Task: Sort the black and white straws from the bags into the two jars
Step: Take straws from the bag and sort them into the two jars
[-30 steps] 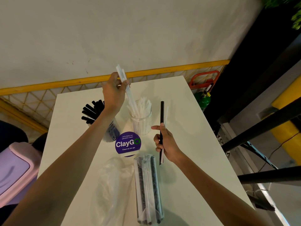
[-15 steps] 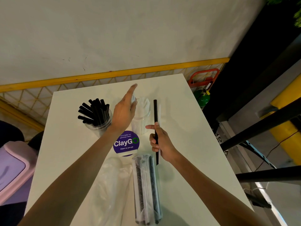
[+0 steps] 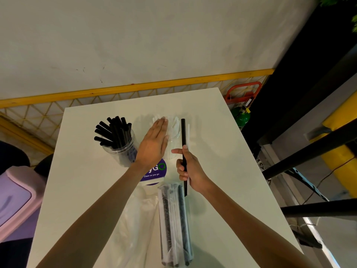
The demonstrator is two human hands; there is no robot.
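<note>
White table [image 3: 222, 132] bears two jars behind the purple sticker [image 3: 156, 172]: black-straw jar [image 3: 119, 147] left, white-straw jar [image 3: 173, 133] straight behind. Two bags, a filled bag [image 3: 174, 225] and a flat bag [image 3: 135, 219], lie nearer. Left hand [image 3: 154, 144] lies flat, fingers straight, over the white-straw jar; right hand [image 3: 191, 169], right of the sticker, grips one upright black straw [image 3: 183, 132].

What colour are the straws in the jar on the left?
All black straws, best seen in the head view.

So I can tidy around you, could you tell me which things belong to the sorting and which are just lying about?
In use: black-straw jar, white-straw jar, straw bag, empty bag, black straw in right hand, left hand.
Lying about: sticker, pink bin, green cylinder.
</note>
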